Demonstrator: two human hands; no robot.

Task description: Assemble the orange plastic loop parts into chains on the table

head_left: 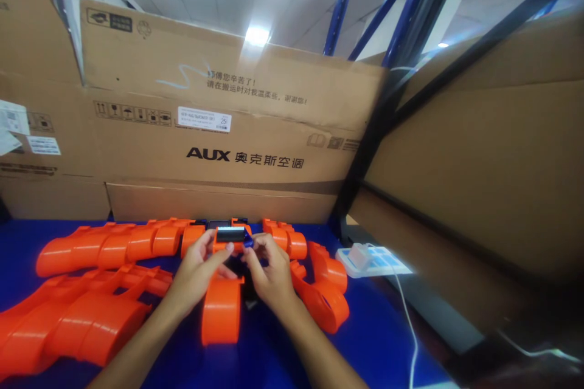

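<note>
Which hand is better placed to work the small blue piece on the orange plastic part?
Right, probably. The right hand has its fingers at the small blue piece, while the left hand steadies the orange plastic part.

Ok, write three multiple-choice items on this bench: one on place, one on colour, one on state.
1. The white power strip lies:
A. right of the hands
B. left of the hands
C. on the cardboard box

2. The table top is:
A. green
B. blue
C. grey

3. The small orange plastic part with a ribbed dark insert is:
A. lying untouched
B. held by both hands
C. held by one hand

A: it sits at the table's right edge. B: blue shows around the parts. B: left hand and right hand both grip it.
</note>
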